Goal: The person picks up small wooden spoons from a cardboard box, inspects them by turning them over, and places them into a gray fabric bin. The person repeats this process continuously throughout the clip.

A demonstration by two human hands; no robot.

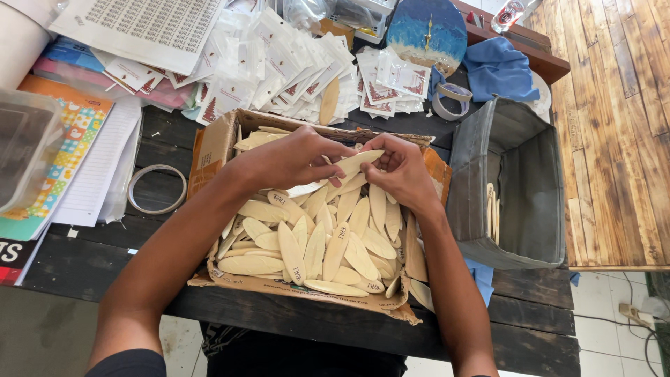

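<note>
On the far left of the dark surface (84, 269) we see a clear plastic tub (24, 146), coloured paper sheets (63, 150) and a thin ring (158, 188). Next comes the torn cardboard box (213, 143), heaped with pale, leaf-shaped wooden pieces (314, 248), flat and pointed at both ends, some with small dark marks. Our left hand (293, 159) and right hand (399, 171) meet above the heap, both pinching one wooden piece (356, 162) by its ends. We judge this the sorting step; the next move calls for a steady grip and a clear place for the piece. To the right stands a grey fabric bin (520, 188) holding a few pieces upright.
</note>
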